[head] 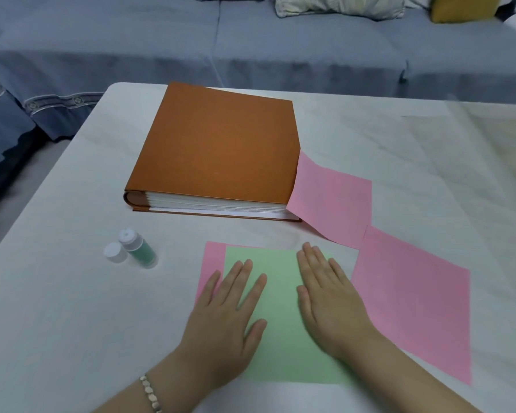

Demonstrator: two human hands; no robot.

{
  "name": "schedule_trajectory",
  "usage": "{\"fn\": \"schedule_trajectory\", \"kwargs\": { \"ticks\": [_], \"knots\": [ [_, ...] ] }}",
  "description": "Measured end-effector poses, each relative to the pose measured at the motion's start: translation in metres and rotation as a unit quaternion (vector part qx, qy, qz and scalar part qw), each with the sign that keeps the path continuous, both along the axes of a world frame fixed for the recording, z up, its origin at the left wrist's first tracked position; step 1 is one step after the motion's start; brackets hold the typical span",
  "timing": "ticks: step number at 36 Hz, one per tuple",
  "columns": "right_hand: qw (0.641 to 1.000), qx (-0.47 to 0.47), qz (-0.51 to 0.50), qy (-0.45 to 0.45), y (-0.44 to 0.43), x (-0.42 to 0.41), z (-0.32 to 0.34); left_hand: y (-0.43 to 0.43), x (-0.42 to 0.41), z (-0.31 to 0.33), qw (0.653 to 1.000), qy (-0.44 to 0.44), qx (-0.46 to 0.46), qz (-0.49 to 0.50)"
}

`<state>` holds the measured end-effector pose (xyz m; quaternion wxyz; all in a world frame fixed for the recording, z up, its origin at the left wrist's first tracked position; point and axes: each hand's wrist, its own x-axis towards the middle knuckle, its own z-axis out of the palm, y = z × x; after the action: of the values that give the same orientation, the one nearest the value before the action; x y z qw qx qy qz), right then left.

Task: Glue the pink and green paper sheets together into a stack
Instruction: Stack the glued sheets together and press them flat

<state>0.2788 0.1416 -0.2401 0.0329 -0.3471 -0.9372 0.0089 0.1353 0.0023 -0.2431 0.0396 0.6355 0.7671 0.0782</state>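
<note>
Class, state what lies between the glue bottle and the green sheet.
Head view: beside the glue bottle, bare tablecloth, then a strip of the pink sheet under the green sheet.

No word, number, brand or sign can be read: the orange album [221, 150] shows a plain, unmarked cover, and the small glue bottle [138, 249] to its front left carries no label that is legible.

Near the front of the tabletop [57, 293] the upper sheet [280, 308] lies on the lower sheet [212, 263], which pokes out left and behind. To their left sit the glue bottle [139, 248] and, just beside it, the cap [115, 252]. Behind lies an album [221, 150] with a tucked sheet [331, 201] hanging from its right side. A loose sheet [411, 299] lies right of the pair.
</note>
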Motion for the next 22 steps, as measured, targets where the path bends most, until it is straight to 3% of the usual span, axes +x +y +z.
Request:
{"fn": "schedule_trajectory", "kwargs": {
  "ticks": [9, 14, 22],
  "knots": [
    [0.999, 0.017, -0.03, 0.001, 0.009, 0.015, -0.006, 0.017, 0.017, 0.01, 0.998, 0.012, 0.026, 0.054],
    [0.999, 0.028, -0.022, 0.022, 0.01, 0.015, -0.01, 0.051, 0.038, 0.009, 0.999, 0.004, 0.024, -0.031],
    [0.999, 0.035, -0.013, 0.024, 0.01, 0.015, -0.009, 0.059, 0.031, 0.005, 0.999, 0.004, 0.018, -0.033]
  ]
}}
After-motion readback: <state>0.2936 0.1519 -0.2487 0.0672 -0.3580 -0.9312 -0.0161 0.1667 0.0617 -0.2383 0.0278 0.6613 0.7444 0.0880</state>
